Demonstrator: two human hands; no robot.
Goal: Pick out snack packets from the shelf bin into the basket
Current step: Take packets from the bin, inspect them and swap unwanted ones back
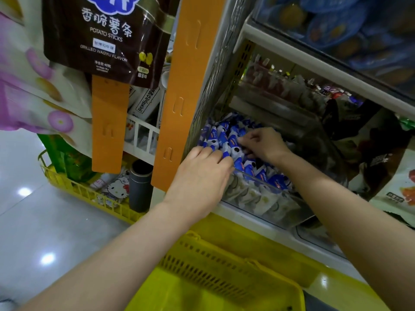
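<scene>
Yellow shopping basket [224, 272] sits closest to the viewer, directly below the shelf edge, its slotted wall and rim showing; no packets can be seen in the part that is in view. Two bare forearms reach over it into a clear plastic bin [269, 205] on the lower shelf. The bin is packed with blue-and-white snack packets [220, 133], standing on end in tight rows, and more pale packets show through its front wall.

The left hand [202, 176] lies palm down at the near left corner of the bin. Its fingers bend down among the packets with the tips buried, so whether it grips anything cannot be told. The right hand [262, 144] is further in, at the middle of the bin. Its fingers are curled, and thumb and fingers pinch the top of one packet that is in the pile.

An orange hanging strip [190, 86] runs down the shelf post just left of the bin. A brown potato sticks bag [96, 34] hangs at upper left. On the glossy floor [27, 221] to the left stands a second yellow basket [89, 196] holding a dark cylinder [140, 187] and a cartoon-cat printed item [116, 187].
</scene>
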